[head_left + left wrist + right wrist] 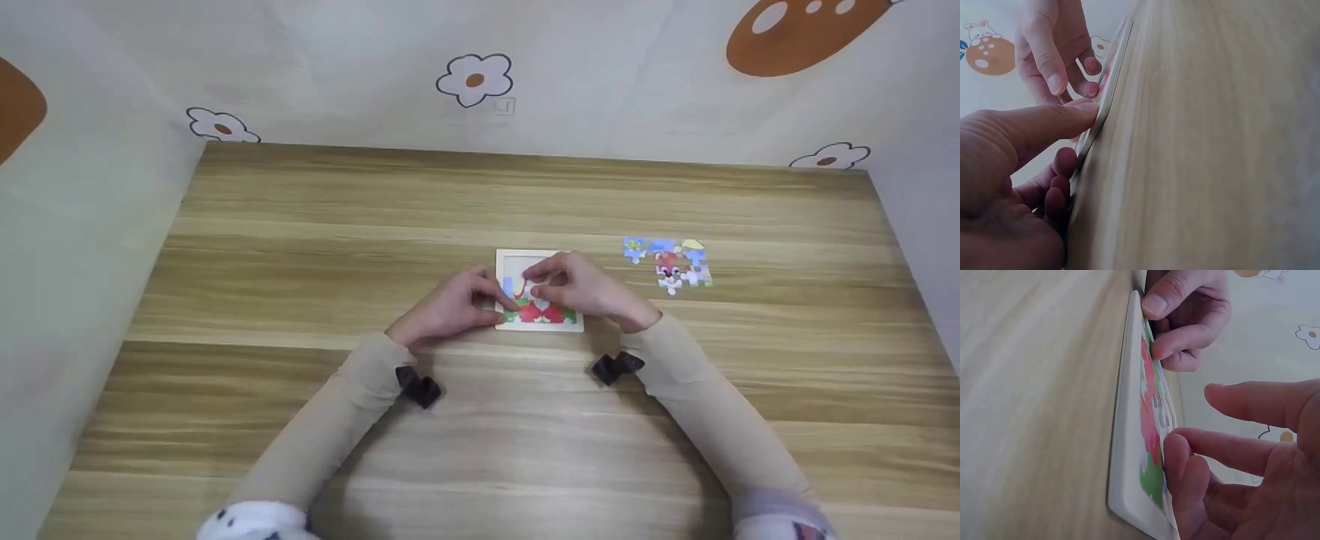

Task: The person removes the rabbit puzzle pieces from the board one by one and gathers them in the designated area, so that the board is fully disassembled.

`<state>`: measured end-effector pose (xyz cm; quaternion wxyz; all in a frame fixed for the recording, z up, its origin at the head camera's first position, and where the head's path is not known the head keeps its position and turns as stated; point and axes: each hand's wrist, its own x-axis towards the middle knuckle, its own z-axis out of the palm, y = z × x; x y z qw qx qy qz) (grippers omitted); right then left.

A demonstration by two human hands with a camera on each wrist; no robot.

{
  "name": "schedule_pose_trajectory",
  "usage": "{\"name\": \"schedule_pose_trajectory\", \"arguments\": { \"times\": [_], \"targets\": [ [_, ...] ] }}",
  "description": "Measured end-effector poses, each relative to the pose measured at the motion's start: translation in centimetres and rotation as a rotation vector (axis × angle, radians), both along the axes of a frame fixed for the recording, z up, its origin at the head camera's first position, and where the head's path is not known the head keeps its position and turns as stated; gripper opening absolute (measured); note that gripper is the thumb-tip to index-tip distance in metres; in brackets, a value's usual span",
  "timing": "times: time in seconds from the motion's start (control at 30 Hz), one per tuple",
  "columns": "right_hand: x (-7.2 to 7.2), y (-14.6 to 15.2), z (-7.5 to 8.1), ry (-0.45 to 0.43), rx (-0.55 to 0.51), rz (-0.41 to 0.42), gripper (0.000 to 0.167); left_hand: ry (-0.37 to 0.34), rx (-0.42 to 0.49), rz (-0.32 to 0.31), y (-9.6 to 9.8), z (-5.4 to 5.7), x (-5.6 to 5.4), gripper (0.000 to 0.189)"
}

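A small puzzle board (540, 327) with a pale raised frame lies on the table, its lower part filled with red, green and white pieces. My left hand (454, 304) rests at its left side. The left thumb (1157, 306) presses on the frame near a corner, and the index finger touches the picture. From the right, my right hand (589, 289) reaches over the board. Its index fingertip (1179, 433) touches the pieces, while the thumb (1230, 396) stands apart from it. Beside these fingertips lies a pale piece with a curved red line (520, 288).
Right of the board, several joined puzzle pieces (670, 270) show a red animal face and blue sky. The wooden tabletop (337, 195) meets a pale wall covering (360, 90) with flower prints. Black wrist mounts (420, 388) sit on both sleeves.
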<state>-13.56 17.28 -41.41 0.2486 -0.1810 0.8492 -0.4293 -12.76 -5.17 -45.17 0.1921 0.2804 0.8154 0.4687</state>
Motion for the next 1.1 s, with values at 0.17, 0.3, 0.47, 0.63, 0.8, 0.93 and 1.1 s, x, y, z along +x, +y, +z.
{"name": "schedule_pose_trajectory", "arguments": {
  "times": [0.17, 0.3, 0.47, 0.63, 0.8, 0.93, 1.1],
  "targets": [
    [-0.1, -0.3, -0.2, -0.022, 0.003, -0.013, 0.028, 0.006, 0.015, -0.002, 0.0, 0.0, 0.0, 0.014],
    [-0.2, -0.4, -0.5, -0.053, -0.034, -0.018, 0.024, -0.010, 0.037, -0.010, 0.1, 0.0, 0.0, 0.015],
    [-0.3, -0.3, -0.8, -0.069, -0.063, -0.036, 0.020, -0.025, 0.024, -0.009, 0.2, 0.2, 0.0, 0.016],
    [-0.6, -0.3, -1.1, -0.063, -0.088, -0.049, 0.018, -0.030, 0.029, -0.007, 0.1, 0.1, 0.0, 0.017],
    [-0.7, -0.3, -1.4, -0.067, -0.144, -0.041, 0.015, -0.032, 0.048, -0.016, 0.1, -0.1, -0.1, 0.017],
    [-0.9, -0.1, -1.5, -0.067, -0.171, -0.017, 0.013, -0.035, 0.049, -0.025, 0.3, 0.0, -0.1, 0.016],
    [-1.0, -0.3, -1.4, -0.098, -0.184, -0.011, 0.013, -0.044, 0.044, -0.007, 0.2, 0.2, 0.0, 0.017]
  ]
}}
